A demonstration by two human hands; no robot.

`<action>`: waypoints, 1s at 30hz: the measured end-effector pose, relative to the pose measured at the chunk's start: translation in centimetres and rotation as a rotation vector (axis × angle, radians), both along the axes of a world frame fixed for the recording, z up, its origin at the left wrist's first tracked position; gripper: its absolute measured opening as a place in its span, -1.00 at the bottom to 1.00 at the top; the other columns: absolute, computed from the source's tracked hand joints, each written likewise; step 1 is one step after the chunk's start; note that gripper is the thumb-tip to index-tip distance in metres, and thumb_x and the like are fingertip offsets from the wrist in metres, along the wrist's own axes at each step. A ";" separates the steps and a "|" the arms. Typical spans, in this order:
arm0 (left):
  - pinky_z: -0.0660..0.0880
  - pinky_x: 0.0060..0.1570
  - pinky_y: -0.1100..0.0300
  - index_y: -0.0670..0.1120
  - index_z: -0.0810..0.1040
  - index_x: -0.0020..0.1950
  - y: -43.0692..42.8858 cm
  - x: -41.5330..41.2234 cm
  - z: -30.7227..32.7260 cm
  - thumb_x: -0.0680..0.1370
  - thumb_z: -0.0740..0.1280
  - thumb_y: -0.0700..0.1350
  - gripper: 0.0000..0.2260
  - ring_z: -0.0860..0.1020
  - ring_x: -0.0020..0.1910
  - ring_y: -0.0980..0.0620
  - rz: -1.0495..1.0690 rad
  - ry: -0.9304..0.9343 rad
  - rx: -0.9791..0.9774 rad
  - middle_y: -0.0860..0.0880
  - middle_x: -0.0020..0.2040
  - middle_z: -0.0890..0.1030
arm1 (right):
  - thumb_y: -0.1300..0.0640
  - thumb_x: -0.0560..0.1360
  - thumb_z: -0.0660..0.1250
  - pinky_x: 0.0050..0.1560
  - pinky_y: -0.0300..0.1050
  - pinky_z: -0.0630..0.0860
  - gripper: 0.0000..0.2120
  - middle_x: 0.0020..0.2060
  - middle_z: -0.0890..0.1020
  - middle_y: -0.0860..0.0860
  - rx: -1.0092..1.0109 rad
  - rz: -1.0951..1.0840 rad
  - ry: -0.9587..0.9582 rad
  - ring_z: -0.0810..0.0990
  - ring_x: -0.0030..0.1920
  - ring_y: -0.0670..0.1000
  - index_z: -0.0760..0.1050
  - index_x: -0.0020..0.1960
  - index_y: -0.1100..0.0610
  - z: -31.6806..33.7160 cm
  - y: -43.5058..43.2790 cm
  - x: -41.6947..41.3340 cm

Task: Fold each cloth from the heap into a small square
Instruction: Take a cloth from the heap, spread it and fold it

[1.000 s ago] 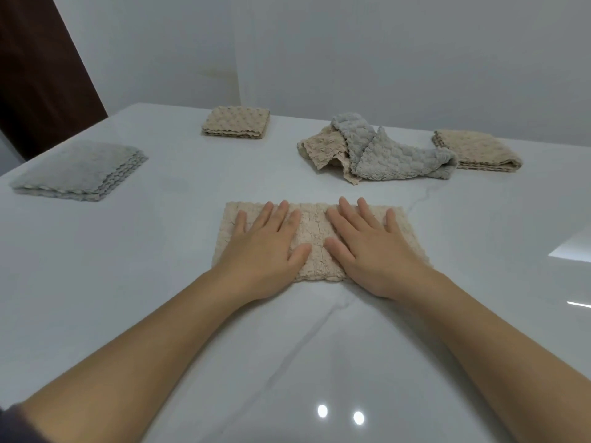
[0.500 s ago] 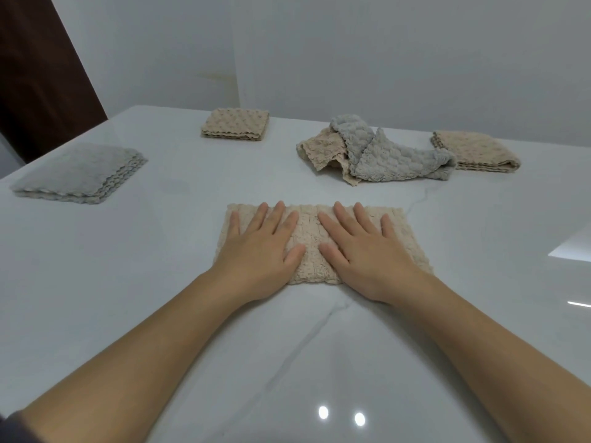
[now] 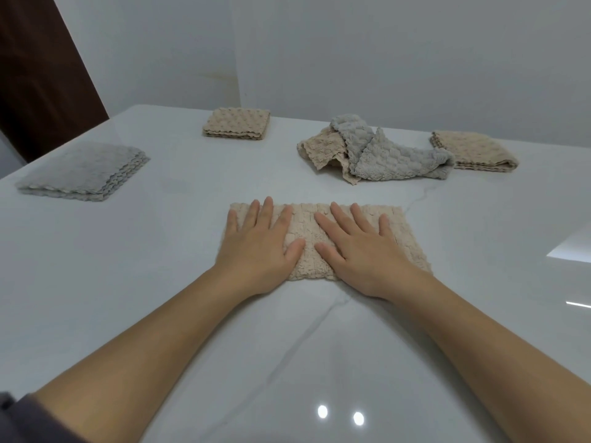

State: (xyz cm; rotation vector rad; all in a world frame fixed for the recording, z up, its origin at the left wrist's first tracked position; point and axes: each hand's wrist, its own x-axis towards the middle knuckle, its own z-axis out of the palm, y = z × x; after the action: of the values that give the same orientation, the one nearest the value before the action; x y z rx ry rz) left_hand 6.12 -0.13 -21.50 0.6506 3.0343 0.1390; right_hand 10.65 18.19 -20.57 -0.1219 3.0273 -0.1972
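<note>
The white table (image 3: 96, 282) meets the pale wall (image 3: 383, 59) along its far edge, and its left edge runs back towards a corner beside a dark brown door (image 3: 38, 75); the right and near edges lie outside the view. A beige cloth (image 3: 307, 231) lies flat at the centre of the table in front of the person, folded into a long rectangle that runs left to right, its surface puckered in small ridges and its borders slightly wavy. The left hand (image 3: 259, 247) rests palm down on the cloth's left half, fingers straight and a little spread, gripping nothing; the right hand (image 3: 364, 251) lies the same way on the right half, thumbs near each other at the middle. A band of bare tabletop separates the cloth from the heap (image 3: 377, 155) beyond it, where a grey cloth is draped over a crumpled beige one. A folded beige square (image 3: 236, 123) sits far left of the heap, and another folded beige cloth (image 3: 473, 150) lies just beside the heap's right end. A grey stack (image 3: 83, 171) of folded cloths rests near the left edge, well apart from the hands, with open surface between; a dark sleeve (image 3: 19, 420) shows at the lower left corner.
</note>
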 end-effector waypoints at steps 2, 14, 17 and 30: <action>-0.22 0.49 -0.17 0.07 -0.17 0.58 0.1 0.0 0.0 0.61 -0.13 0.23 -0.41 -0.20 0.56 -0.06 0.002 0.003 0.006 -0.07 0.60 -0.17 | -0.23 0.62 -0.17 0.48 0.28 -0.29 -0.45 0.57 -0.18 -0.08 -0.040 -0.020 0.003 -0.28 0.55 0.06 -0.16 0.57 -0.16 0.5 -0.4 0.0; -0.23 0.49 -0.17 0.06 -0.17 0.59 -0.3 0.0 -0.1 0.61 -0.14 0.23 -0.41 -0.20 0.56 -0.06 -0.011 0.004 0.018 -0.07 0.60 -0.18 | -0.19 0.62 -0.19 0.50 0.26 -0.23 -0.47 0.58 -0.13 -0.12 0.044 -0.169 0.049 -0.21 0.56 0.03 -0.14 0.58 -0.16 -0.2 3.1 1.0; -0.22 0.49 -0.17 0.06 -0.17 0.59 -0.2 0.0 -0.1 0.61 -0.15 0.23 -0.41 -0.20 0.56 -0.06 -0.007 0.006 0.018 -0.07 0.60 -0.17 | -0.14 0.64 -0.15 0.52 0.16 -0.22 -0.47 0.58 -0.06 -0.05 -0.107 -0.205 0.112 -0.18 0.57 0.01 -0.05 0.59 -0.07 0.7 4.2 1.5; -0.22 0.49 -0.16 0.05 -0.15 0.59 -0.3 0.0 -0.1 0.61 -0.14 0.23 -0.41 -0.20 0.56 -0.05 -0.010 0.007 0.024 -0.07 0.60 -0.16 | 0.06 0.67 0.04 0.42 -0.18 0.08 -0.59 0.42 0.32 -0.13 -0.746 -0.226 0.324 0.16 0.48 -0.12 0.22 0.51 0.04 1.7 2.5 -0.6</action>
State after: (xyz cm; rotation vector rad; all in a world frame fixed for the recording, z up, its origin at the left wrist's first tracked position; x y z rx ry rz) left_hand 6.10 -0.42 -21.63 0.6692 3.0397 0.1728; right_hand 10.02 20.73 -18.88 0.1493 3.0801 -1.4374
